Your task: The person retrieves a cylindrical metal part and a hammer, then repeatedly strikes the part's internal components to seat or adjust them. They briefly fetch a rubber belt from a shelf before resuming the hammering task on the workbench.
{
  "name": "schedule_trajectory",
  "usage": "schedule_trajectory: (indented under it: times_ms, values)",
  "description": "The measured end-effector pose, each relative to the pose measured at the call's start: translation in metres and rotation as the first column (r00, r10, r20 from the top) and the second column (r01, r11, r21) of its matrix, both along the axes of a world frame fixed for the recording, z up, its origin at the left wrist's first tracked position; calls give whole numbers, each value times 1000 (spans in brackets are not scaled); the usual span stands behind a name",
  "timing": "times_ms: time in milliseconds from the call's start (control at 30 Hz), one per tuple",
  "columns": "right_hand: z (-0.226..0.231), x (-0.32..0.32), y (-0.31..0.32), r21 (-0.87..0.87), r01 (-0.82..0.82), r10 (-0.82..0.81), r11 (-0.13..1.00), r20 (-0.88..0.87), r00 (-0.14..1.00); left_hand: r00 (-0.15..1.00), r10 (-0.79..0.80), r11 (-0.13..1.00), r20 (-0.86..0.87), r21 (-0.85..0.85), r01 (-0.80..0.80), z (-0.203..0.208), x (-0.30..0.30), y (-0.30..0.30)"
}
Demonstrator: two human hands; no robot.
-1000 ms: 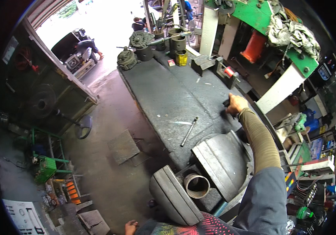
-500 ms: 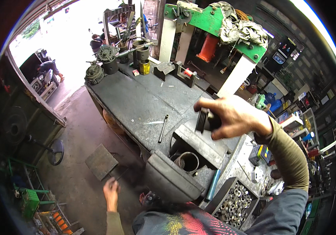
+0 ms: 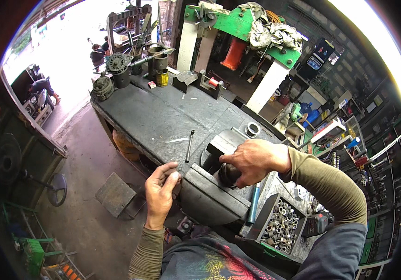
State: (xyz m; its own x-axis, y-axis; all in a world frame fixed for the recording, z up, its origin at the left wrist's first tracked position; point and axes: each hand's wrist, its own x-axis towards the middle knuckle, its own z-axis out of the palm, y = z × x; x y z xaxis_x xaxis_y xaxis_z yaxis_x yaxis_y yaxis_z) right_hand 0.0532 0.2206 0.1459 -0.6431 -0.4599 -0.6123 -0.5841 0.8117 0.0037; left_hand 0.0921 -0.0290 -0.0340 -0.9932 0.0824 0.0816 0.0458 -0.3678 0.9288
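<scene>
A bulky bench vise (image 3: 215, 196) sits at the near edge of the dark workbench, its jaws spread apart. Over the gap between them, my right hand (image 3: 259, 161) grips a dark, round, ridged part, like a ribbed pulley (image 3: 229, 174), from above. The hand covers most of it, and whether it touches the metal sleeve in the gap cannot be seen. My left hand (image 3: 159, 191) is just left of the vise, thumb and fingers curled close together; what they hold, if anything, is hidden. A slim metal rod (image 3: 189, 146) lies on the bench beyond the vise.
Behind the vise lies a steel ring (image 3: 252, 129). A blue-handled tool (image 3: 253, 203) and a box of metal rings and nuts (image 3: 282, 224) are at the near right. Alternators (image 3: 118, 63), a yellow can (image 3: 162, 78) and a green press frame (image 3: 235, 23) stand farther back.
My right hand has brought the ridged part down and nearer, to the gap in the vise. My left hand has risen from low over the floor to beside the vise.
</scene>
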Motion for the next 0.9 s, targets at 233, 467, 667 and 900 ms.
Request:
schedule_trajectory:
  times_ms: [233, 467, 667, 900]
  values:
    - [-3, -14, -13, 138, -47, 37, 989, 76, 996, 960, 142, 990, 241, -61, -131, -82, 29, -55]
    - [3, 8, 32, -434, 77, -99, 898, -26, 995, 859, 205, 973, 468, -189, -129, -159, 85, -88]
    - [-39, 36, 62, -819, 254, -339, 515, 78, 938, 821, 119, 970, 558, -242, 23, -226, 108, -96]
    - [-66, 44, 76, -898, 233, -354, 373, 94, 930, 585, 49, 954, 810, -211, 212, -285, 108, -71]
